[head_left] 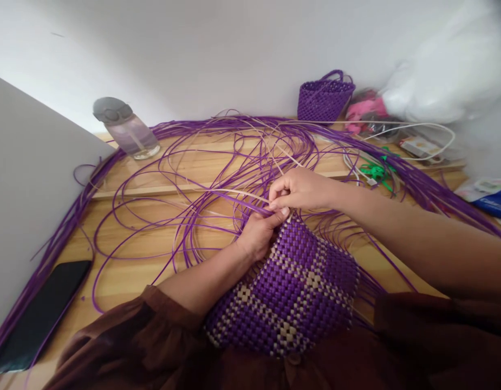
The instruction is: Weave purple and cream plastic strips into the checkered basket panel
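A woven purple and beige panel (303, 276) lies tilted against my front, patterned in a beige grid with small flower-like crossings. My left hand (260, 230) grips its upper left edge, thumb on top, with purple strands running out past it. Just above, my right hand (301, 188) pinches a beige strand (244, 192) between thumb and fingertips, close to the left thumb. Long loose purple strands (185, 216) fan out from the panel in loops over the table. The left fingers under the panel are partly hidden.
A water bottle (126, 128) stands at the back left, and a black phone (43, 317) lies front left. Thick purple strand bundles (429, 184) arc around the wooden table (209, 170). At the back right are a small purple woven basket (324, 100), pink bagged items, a white cable and green strips (376, 170).
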The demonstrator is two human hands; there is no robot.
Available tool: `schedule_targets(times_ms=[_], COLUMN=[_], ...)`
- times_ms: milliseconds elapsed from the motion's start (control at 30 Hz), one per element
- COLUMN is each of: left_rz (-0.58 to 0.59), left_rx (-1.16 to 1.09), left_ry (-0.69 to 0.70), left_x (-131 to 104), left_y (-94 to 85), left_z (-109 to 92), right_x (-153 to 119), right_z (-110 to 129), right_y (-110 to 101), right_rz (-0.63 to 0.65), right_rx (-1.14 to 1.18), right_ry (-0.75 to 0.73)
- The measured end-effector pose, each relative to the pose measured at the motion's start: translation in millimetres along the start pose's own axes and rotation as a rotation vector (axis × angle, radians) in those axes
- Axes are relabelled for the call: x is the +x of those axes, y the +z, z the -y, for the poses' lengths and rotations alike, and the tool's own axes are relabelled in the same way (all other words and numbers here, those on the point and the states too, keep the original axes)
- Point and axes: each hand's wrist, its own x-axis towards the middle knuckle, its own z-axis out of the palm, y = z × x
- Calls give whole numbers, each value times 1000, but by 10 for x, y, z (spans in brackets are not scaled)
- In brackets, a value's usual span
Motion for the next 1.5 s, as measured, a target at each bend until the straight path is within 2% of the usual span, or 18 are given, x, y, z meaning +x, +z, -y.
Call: schedule_targets(times_ms=[233, 367, 467, 633, 667, 733, 800, 833, 867, 933, 1000, 1167, 1233, 1367, 1433, 1500], left_rz=[-70, -39, -37, -114, -112, -74, -34, -26, -25, -29, -24, -9, -13, -20, -22, -25], left_rx=[39, 32, 10, 8, 12, 38, 79, 100, 116, 134, 150, 187, 168, 104, 98, 98], left_ry=[9, 24, 30, 42, 33, 6, -11, -12, -8, 16, 52, 114, 84, 19, 10, 12], left_x=[16, 6, 7, 62, 69, 67, 50, 39, 28, 14, 9, 13, 13, 11, 12, 15], left_y=[23, 45, 58, -11, -25, -38, -29, -20, -11, 3, 5, -18, -23, -30, -37, -42], left_z=[-8, -26, -18, 37, 40, 28, 1, -13, -25, -40, -43, -30, -23, -12, -9, -6], right_x=[-96, -151, -99, 23, 6, -90, -241, -320, -391, -493, -537, -548, -550, -523, -505, -503], right_z=[-2, -6, 36, 187, 204, 200, 141, 96, 46, -50, -116, -124, -103, -99, -120, -145], right_y=[110, 138, 128, 99, 95, 87, 88, 96, 113, 173, 251, 392, 448, 626, 702, 737], right_rz=[-118, -156, -131, -48, -91, -268, -425, -441, -399, -275, -224, -358, -413, -623, -648, -605], right_rx=[51, 63, 59, 37, 38, 19, -7, -9, 11, 114, 255, 429, 489, 744, 924, 1034], right_ry=[19, 70, 123, 135, 129, 150, 249, 322, 389, 475, 482, 415, 378, 296, 314, 341])
